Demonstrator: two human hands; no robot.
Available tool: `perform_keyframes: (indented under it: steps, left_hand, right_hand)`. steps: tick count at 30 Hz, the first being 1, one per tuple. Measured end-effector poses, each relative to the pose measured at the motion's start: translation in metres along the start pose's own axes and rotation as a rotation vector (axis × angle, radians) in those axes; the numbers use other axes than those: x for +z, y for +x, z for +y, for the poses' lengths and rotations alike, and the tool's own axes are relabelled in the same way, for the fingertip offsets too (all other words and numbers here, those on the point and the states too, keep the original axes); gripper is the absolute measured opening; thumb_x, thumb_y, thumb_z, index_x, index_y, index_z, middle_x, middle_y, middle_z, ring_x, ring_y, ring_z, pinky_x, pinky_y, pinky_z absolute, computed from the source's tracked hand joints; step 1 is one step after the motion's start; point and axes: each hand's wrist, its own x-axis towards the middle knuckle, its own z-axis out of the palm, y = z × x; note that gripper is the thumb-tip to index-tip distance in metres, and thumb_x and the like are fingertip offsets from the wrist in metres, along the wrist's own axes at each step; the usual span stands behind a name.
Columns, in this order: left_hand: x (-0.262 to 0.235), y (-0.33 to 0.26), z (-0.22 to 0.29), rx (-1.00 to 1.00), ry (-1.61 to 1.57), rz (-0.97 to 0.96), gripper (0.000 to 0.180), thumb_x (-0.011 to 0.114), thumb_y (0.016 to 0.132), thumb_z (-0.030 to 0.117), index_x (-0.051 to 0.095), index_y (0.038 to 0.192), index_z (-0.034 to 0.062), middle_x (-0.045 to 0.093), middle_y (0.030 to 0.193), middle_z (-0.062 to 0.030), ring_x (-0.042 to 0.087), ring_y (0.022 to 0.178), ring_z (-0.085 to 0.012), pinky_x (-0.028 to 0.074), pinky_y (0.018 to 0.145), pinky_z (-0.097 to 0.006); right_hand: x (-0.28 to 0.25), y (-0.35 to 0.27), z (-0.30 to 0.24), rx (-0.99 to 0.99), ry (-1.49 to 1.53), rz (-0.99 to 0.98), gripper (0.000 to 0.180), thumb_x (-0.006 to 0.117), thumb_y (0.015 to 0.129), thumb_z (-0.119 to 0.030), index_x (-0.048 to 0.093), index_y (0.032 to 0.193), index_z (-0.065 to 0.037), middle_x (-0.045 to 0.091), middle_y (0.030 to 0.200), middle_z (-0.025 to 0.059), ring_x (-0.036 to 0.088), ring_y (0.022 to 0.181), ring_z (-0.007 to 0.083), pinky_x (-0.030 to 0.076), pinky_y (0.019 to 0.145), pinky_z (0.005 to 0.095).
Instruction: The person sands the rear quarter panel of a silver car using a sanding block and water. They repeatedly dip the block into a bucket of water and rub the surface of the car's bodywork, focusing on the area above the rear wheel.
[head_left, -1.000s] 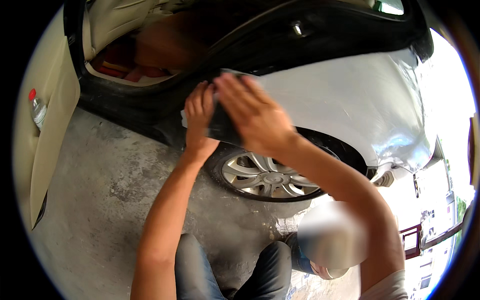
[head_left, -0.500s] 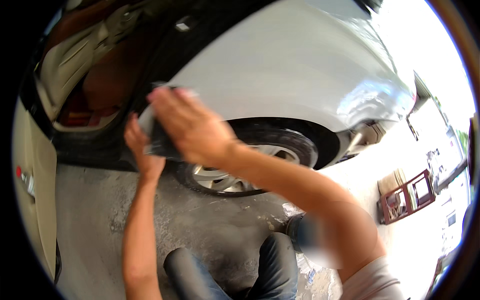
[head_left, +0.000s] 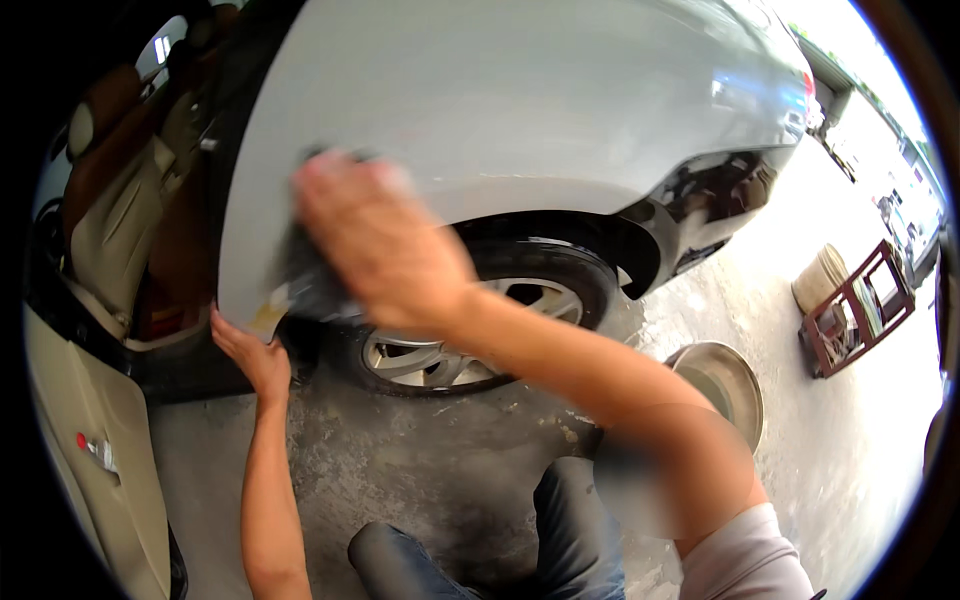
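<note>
Motion blurs my right hand (head_left: pixel 385 245), which presses a dark grey pad (head_left: pixel 315 280) against the silver rear side panel (head_left: pixel 470 110) of a car, just ahead of the wheel arch. The pad's exact kind is too smeared to tell. At the panel's lower front corner, my left hand (head_left: pixel 255 355) has its fingers stretched out along the edge, touching it. A small tan patch (head_left: pixel 268 312) shows on the panel between the two hands. Below the arch is the rear wheel (head_left: pixel 440 365), partly covered by my right forearm.
To the left an open door (head_left: pixel 100 430) and the doorway show tan seats (head_left: pixel 125 210). A round metal basin (head_left: pixel 745 385) stands on the concrete floor behind my right arm. Further right are a pale bucket (head_left: pixel 818 275) and a dark red wooden frame (head_left: pixel 860 310).
The view has shifted, bringing the car's rear end and the basin into sight. My left hand now sits lower along the panel edge. My right hand still has the pad on the panel.
</note>
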Motion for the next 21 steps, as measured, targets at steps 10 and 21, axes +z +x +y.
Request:
perform_keyframes:
  steps: [10, 21]
  left_hand:
    - [-0.013, 0.004, -0.002, 0.028, 0.079, -0.093, 0.11, 0.08, 0.071, -0.01, 0.015, 0.159, -0.0028, 0.026, 0.162, -0.0274, 0.029, 0.148, -0.0466, 0.025, 0.122, -0.055]
    - [0.0, 0.119, 0.243, 1.071, 0.006, -0.141, 0.091, 0.068, 0.093, 0.041, 0.024, 0.164, 0.0061, 0.019, 0.173, -0.0169, 0.015, 0.161, -0.0325, 0.013, 0.131, -0.049]
  right_hand:
    - [-0.109, -0.197, 0.122, 0.436, -0.099, -0.137, 0.08, 0.065, 0.086, -0.019, 0.037, 0.159, -0.001, 0.034, 0.167, 0.0212, 0.028, 0.157, 0.0333, 0.02, 0.129, 0.0477]
    - [-0.165, -0.692, 0.057, 1.063, 0.518, -0.931, 0.027, 0.06, 0.092, -0.03, 0.079, 0.094, -0.011, 0.075, 0.091, 0.0212, 0.071, 0.078, 0.0439, 0.057, 0.072, 0.0494]
